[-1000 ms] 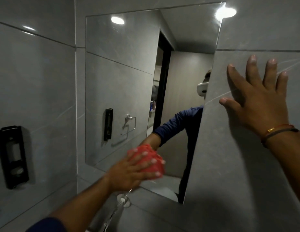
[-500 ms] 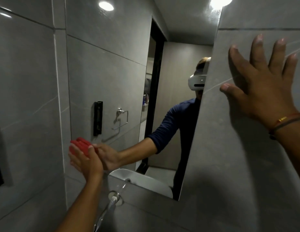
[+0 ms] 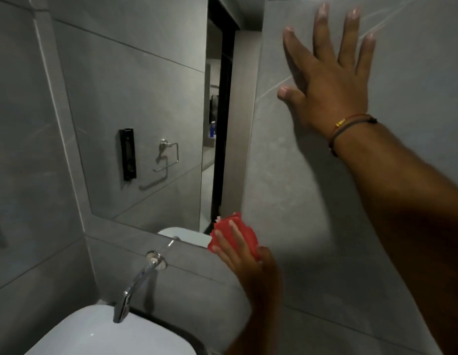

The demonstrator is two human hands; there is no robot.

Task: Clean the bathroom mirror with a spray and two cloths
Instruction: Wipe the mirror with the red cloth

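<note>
red cloth [image 3: 235, 237] is pressed flat under the fingers of the left hand [image 3: 244, 254] at the mirror [image 3: 135, 103] lower right corner, likely to reach the edge strip. right hand [image 3: 327, 80] is spread open, holding nothing, palm on the wall tile [image 3: 312, 226] above the cloth, apparently for bracing. faucet [image 3: 135, 285] sits left of and below the grip.

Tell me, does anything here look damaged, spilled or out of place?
Nothing stands out. The left hand presses a crumpled red cloth at the bottom right corner of the frameless wall mirror; the right hand lies flat on the grey tiled wall. No spill or crack shows.
</note>
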